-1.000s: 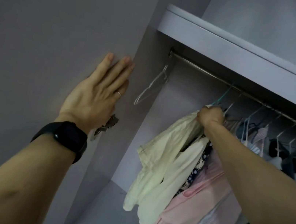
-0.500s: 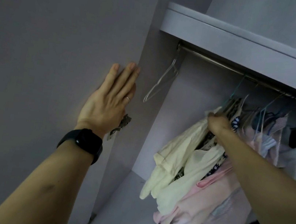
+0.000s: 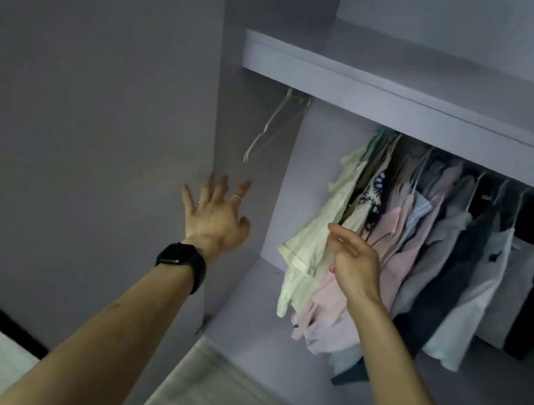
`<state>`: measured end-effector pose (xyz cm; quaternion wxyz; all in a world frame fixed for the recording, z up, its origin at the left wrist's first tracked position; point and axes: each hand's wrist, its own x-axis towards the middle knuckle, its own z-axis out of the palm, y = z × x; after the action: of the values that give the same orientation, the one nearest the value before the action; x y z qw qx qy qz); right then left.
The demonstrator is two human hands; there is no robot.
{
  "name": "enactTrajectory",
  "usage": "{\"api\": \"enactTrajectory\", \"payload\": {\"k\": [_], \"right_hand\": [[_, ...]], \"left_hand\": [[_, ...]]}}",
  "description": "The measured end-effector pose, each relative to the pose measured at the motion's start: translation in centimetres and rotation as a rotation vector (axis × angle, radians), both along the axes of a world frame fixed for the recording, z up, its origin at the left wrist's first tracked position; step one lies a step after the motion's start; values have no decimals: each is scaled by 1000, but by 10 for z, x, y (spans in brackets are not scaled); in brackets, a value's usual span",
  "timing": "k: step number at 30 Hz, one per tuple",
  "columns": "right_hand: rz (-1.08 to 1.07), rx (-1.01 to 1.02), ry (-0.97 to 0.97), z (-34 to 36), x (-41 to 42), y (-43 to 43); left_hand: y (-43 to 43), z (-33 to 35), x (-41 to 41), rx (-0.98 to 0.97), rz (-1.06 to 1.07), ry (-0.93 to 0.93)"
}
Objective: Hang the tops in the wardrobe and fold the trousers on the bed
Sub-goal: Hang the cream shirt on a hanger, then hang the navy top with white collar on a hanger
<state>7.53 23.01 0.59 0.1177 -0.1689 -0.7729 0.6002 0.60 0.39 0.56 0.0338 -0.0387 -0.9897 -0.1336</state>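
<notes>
Nearest us, both forearms reach up and forward, a black watch [image 3: 182,264] on the left wrist. Half a second ago our left hand [image 3: 213,215] lay flat on the wardrobe door [image 3: 82,105] with its fingers together; now it has come off the panel and hangs in front of the door's edge with the fingers spread wide, a thin ring [image 3: 237,198] on one of them, holding nothing. Our right hand [image 3: 353,264] has changed too: it was clenched round the hanger neck of the cream top [image 3: 315,240] up at the rail, and now it has dropped away with the fingers loose and nearly straight, gripping nothing. The view has also drawn back and down, so the floor [image 3: 228,404] in front of the wardrobe [image 3: 275,325] shows. The cream top hangs by itself at the left end of the row of clothes, just beyond and to the left of our right fingertips; we cannot tell whether they brush the cloth. Just right of it, behind that hand, hangs a pink top [image 3: 388,241], then grey, dark and white garments [image 3: 454,282] further along. Further back and up to the left, above our left hand, an empty hanger [image 3: 271,130] hangs tilted, well apart from the clothes, under the shelf [image 3: 412,99].
</notes>
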Motion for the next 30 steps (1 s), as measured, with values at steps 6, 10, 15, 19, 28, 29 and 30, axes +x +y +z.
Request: {"api": "enactTrajectory", "payload": {"k": [6, 10, 15, 19, 28, 29, 30], "right_hand": [[25, 157, 191, -6, 101, 12], [-34, 307, 153, -37, 146, 27], [-172, 433, 2, -68, 195, 48], [-386, 483, -137, -91, 233, 52], [-1048, 357, -465, -103, 351, -22], [-1147, 332, -486, -102, 366, -35], [-1215, 316, -501, -101, 378, -48]], "left_hand": [[51, -26, 72, 159, -193, -38], [85, -53, 110, 237, -369, -12], [122, -97, 138, 271, -566, -150], [157, -118, 142, 245, -851, -297], [232, -118, 208, 142, -1593, -362], [238, -116, 227, 122, -1688, -367], [243, -113, 243, 110, -1758, -375]]}}
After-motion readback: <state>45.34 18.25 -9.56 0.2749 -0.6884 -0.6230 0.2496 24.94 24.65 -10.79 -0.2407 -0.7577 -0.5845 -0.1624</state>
